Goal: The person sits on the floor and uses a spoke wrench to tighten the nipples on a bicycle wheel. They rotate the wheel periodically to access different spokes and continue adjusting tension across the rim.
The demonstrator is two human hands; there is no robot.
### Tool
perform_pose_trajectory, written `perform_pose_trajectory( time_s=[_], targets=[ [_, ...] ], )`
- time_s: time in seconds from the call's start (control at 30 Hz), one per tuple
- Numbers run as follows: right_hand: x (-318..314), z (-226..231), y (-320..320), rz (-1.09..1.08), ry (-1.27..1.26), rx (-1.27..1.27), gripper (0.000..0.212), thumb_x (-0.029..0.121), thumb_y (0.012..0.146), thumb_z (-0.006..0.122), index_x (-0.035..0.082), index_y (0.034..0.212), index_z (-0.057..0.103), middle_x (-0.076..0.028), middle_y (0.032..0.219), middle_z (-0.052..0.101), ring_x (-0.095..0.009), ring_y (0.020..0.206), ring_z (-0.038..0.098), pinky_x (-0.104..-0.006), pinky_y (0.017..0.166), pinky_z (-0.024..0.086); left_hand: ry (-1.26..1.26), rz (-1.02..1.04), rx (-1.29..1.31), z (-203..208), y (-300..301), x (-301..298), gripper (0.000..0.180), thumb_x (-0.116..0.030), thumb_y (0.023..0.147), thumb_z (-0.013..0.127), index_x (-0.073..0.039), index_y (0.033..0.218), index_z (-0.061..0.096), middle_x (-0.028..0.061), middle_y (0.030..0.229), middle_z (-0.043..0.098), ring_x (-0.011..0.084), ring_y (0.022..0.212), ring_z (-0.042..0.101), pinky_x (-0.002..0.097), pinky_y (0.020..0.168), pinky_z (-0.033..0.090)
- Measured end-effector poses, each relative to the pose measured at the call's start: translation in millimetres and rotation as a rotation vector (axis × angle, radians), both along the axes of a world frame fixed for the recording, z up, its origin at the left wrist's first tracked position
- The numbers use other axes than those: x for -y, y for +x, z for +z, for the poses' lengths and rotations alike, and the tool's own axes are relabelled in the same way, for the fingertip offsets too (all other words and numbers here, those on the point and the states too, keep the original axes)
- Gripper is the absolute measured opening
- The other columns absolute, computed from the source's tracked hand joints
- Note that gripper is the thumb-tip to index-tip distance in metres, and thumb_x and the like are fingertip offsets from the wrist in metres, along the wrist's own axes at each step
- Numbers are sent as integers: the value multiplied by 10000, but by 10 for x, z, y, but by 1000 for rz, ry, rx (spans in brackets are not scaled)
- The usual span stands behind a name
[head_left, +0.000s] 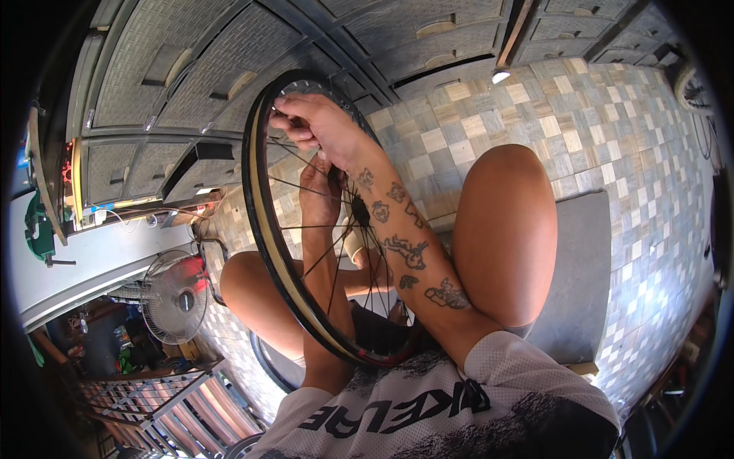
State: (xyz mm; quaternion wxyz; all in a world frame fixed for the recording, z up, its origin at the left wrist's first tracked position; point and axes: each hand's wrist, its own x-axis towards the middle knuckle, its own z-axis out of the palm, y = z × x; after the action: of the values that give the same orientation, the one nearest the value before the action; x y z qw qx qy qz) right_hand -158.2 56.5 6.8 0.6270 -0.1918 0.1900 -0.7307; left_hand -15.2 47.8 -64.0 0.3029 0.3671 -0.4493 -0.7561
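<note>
A bicycle wheel point(254, 200) without a tyre stands tilted between my bent knees, with a black rim, a tan inner strip and thin dark spokes. My right hand point(317, 126) reaches across the top of it, fingers curled and fingertips closed at the rim. Just below, my left hand point(319, 187) is on the far side of some spokes. Its fingers are pinched together near the right wrist; what they hold is partly hidden. The black hub point(359, 212) shows beside my tattooed right forearm, which covers part of the wheel.
Grey woven-pattern drawers point(252, 57) stand close beyond the wheel. A standing fan point(182, 297) is at the left, below a table edge with a green clamp point(40, 229). A grey mat point(569, 275) lies on the checkered floor point(596, 145). Another wheel point(692, 86) is far right.
</note>
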Motion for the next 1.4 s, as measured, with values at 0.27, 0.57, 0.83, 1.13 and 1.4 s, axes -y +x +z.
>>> perform_pose_trajectory(
  time_s=[0.27, 0.57, 0.83, 1.13, 1.4],
  targets=[
    [-108, 80, 179, -155, 168, -42, 382, 391, 984, 655, 94, 751, 591, 89, 583, 427, -2, 468, 277, -200, 439, 169, 22, -25, -85, -152, 144, 81, 286, -283, 1038, 586, -31, 1171, 621, 38, 1043, 663, 175, 918, 626, 338, 838, 492],
    [-55, 30, 295, -377, 191, -187, 494, 417, 962, 694, 72, 619, 603, 38, 605, 496, -54, 553, 355, -240, 524, 268, 45, -90, -152, -207, 227, 69, 267, -266, 1034, 604, -19, 1125, 646, 53, 1064, 695, 182, 966, 666, 350, 873, 534],
    [-63, 29, 345, -493, 305, -293, 568, 435, 952, 700, 38, 562, 584, 39, 538, 471, -61, 535, 392, -260, 529, 319, 12, -159, -127, -230, 293, 132, 319, -266, 1033, 605, 5, 1202, 608, 72, 1139, 687, 190, 1025, 665, 356, 917, 529],
    [-94, 9, 321, -549, 213, -339, 553, 433, 957, 692, 30, 591, 591, 39, 546, 478, -69, 547, 407, -264, 536, 342, -45, -104, -109, -235, 181, 45, 357, -306, 1030, 612, 13, 1190, 611, 42, 995, 693, 150, 858, 664, 301, 790, 536],
    [-209, -25, 313, -521, 316, -524, 510, 403, 969, 678, 33, 632, 579, 43, 574, 465, -64, 562, 390, -266, 555, 330, -82, -177, -73, -178, 165, 8, 324, -329, 1024, 620, -13, 1083, 658, 6, 908, 690, 116, 740, 621, 264, 675, 488]
  ],
)
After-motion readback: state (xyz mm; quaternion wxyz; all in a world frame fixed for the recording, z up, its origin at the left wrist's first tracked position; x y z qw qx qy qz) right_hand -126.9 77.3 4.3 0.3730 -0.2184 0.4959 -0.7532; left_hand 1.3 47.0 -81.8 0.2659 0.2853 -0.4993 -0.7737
